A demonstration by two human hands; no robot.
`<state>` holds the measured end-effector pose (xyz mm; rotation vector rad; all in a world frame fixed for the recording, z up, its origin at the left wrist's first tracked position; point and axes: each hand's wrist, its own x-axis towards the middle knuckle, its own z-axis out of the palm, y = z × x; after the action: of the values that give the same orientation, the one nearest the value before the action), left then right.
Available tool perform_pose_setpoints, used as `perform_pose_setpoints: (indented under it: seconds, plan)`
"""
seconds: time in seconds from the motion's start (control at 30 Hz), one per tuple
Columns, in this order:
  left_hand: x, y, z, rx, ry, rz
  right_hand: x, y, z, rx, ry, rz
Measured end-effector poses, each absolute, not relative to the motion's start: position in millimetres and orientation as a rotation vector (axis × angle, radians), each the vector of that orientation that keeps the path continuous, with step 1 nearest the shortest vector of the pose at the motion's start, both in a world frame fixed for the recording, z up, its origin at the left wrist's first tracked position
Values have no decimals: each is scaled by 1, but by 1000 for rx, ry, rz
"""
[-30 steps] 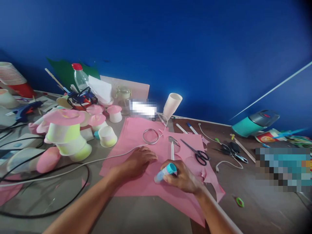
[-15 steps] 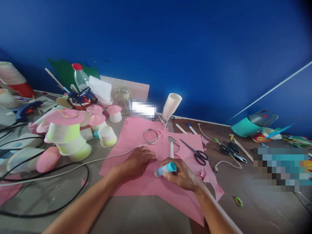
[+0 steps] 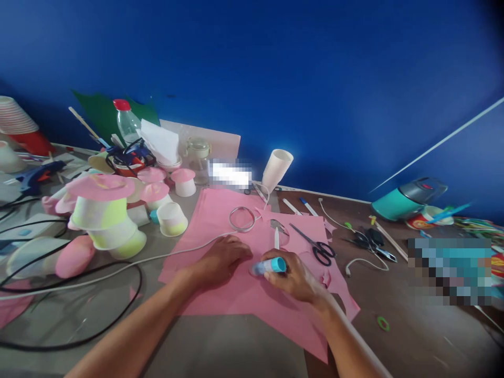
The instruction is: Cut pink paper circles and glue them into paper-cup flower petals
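Your right hand (image 3: 296,275) is gripping a smooth blue-capped glue stick (image 3: 270,266), now tipped lower onto matte pink paper (image 3: 236,294); your left hand (image 3: 222,259) is pressing flat, open, holding nothing.

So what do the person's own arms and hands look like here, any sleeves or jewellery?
Both forearms are bare, with no sleeves in view. The left hand and right hand wear no gloves, and no rings, watch or bracelets show.

Both forearms are bare up to the lower edge of the picture; no sleeve is visible. The left hand (image 3: 222,257) and the right hand (image 3: 293,273) wear no glove, ring or watch.
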<state>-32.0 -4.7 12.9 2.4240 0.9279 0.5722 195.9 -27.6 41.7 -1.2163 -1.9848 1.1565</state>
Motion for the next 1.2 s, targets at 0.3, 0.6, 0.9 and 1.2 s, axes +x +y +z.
perform_pose_setpoints:
  seconds: [0.3,0.6,0.9,1.2]
  plan:
    - [-30,-3,12,2433,915,564,208,-22,31,-1201,-1780,1072]
    - [-32,-3,10,2428,916,586,206,-25,40,-1165,-1916,1319]
    - [-30,-2,8,2441,939,567,202,-21,28,-1251,-1913,1061]
    - [-33,-1,7,2448,919,550,211,-22,32,-1185,-1743,1177]
